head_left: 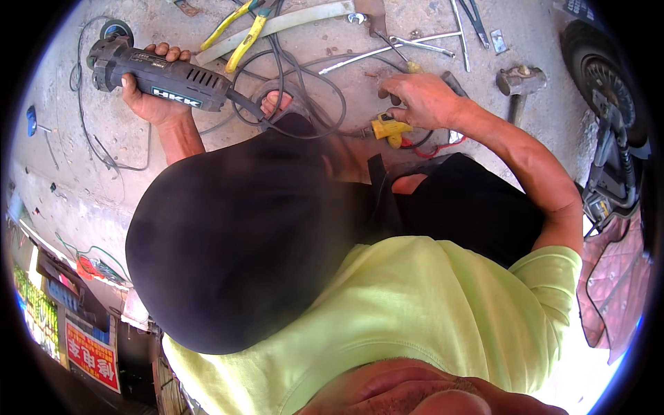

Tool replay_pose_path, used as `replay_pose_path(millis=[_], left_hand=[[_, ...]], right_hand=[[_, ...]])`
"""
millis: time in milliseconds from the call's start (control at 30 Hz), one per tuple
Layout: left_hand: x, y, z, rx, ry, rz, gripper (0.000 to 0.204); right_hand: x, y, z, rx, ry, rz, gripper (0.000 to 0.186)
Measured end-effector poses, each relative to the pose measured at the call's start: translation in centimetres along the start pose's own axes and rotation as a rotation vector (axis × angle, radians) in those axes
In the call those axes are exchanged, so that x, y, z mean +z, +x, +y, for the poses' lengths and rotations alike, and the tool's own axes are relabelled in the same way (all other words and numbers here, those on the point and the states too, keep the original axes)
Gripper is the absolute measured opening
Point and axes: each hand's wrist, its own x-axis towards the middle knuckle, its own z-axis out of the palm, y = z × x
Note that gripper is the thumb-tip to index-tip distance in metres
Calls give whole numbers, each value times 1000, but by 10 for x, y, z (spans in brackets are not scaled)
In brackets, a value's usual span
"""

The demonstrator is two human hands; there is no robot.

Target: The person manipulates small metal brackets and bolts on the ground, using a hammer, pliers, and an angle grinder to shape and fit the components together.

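My left hand [153, 107] is wrapped round the dark grey body of an angle grinder [200, 84], lifted above the ground at the upper left. The grinder's head and round disc point to the left, and its cord leaves the rear end. At the centre right, my right hand [430, 102] has its fingers apart and curved, with the thumb close to a yellow and black object [389, 128]. That object's exact kind is unclear, and whether the thumb touches it cannot be told. A red wire [443, 146] curls beside it.
Yellow-handled pliers or cutters [246, 45] lie among looped black cables [299, 68]. A hammer [520, 81], a metal T-handle wrench [462, 34] and dark tongs [474, 22] rest on the concrete floor [111, 180]. A vehicle wheel [600, 72] stands at the right.
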Motion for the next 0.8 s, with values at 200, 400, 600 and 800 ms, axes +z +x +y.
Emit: replay_pose_path(millis=[200,400,600,800], left_hand=[[6,2,-1,0,28,0,71],[17,6,-11,-26,35,-15,72],[22,7,-16,-69,-34,-50,71],[26,12,-21,-60,-55,-82,70]], right_hand=[[43,-38,11,-14,-154,57,52],[81,-46,6,48,-165,262,57],[72,-34,-2,71,-228,166,67],[116,-12,-22,-241,-327,364,61]])
